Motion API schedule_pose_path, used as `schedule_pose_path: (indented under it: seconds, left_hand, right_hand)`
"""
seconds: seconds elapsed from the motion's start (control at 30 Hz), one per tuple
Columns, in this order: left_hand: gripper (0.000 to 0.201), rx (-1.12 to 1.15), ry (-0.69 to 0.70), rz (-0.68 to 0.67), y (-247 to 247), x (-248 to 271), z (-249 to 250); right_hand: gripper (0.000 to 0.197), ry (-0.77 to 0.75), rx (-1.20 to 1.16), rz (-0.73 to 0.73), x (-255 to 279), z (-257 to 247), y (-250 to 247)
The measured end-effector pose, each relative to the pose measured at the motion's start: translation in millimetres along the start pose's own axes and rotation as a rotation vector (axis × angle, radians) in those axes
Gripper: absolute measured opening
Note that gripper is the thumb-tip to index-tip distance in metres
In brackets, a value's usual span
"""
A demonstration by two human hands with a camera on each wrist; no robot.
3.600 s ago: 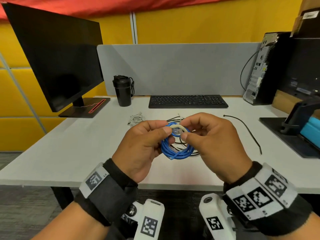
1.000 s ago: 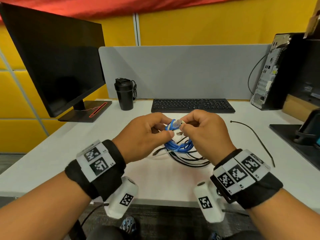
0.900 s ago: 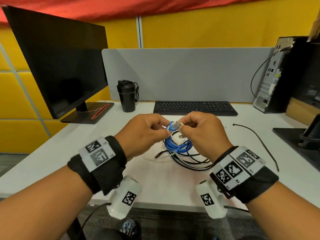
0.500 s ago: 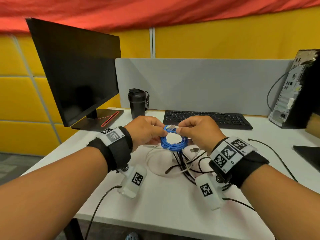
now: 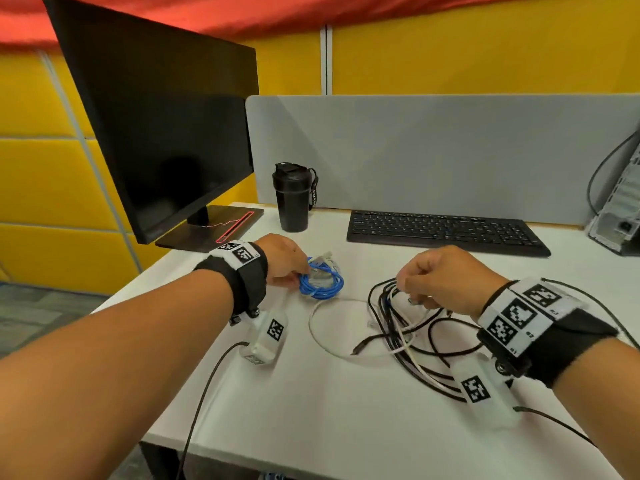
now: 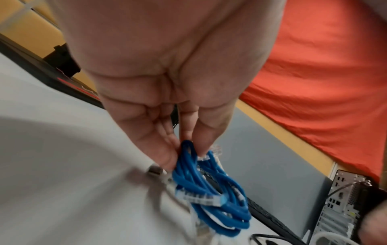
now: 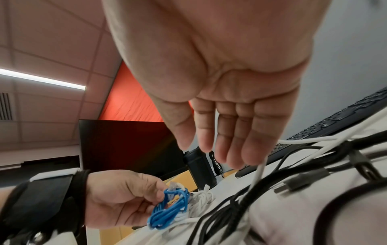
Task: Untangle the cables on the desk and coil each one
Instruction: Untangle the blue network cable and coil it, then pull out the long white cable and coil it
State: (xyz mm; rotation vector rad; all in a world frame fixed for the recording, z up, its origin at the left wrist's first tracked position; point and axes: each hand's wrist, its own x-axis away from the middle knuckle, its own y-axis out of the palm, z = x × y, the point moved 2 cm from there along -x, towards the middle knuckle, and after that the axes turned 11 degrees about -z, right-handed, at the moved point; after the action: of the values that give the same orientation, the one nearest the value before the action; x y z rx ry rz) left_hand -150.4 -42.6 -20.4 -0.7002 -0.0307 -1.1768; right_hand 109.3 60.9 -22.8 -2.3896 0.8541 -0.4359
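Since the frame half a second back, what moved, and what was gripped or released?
The right hand let go of the blue cable coil and moved right to the tangled cables, fingers straight. The left hand carried the coil left and down beside the white coil, pinching it. The desk, keyboard and bottle are unchanged.

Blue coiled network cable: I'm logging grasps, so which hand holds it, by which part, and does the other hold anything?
The left hand pinches the blue coiled network cable at its top loops. The right hand holds nothing; its fingers hang straight over the tangled cables.
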Motion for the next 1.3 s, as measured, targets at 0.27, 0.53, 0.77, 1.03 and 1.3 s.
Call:
schedule_pose_path:
  seconds: [0.27,0.53,0.77,1.03,1.3]
  left_hand:
    - [0.022,-0.045,-0.011,0.041,4,-14,-4]
    - [0.020,-0.455,0.179,0.253,4,19,10]
    - [0.035,-1.058,0.186,-0.332,82,83,11]
    - [0.010,-1.079,0.460,-0.325,114,103,17]
    - [0.048,-0.931,0.634,-0.297,124,113,23]
  right_hand:
    - [0.014,-0.022,-0.120,0.053,7,1,-18]
    - [0.019,-0.085,0.030,0.114,34,2,-44]
    - [0.019,-0.020,0.377,-0.051,49,-4,-32]
    - [0.059,0.085,0.806,-0.303,65,19,2]
    - [0.019,-0.021,0.111,-0.056,66,13,-36]
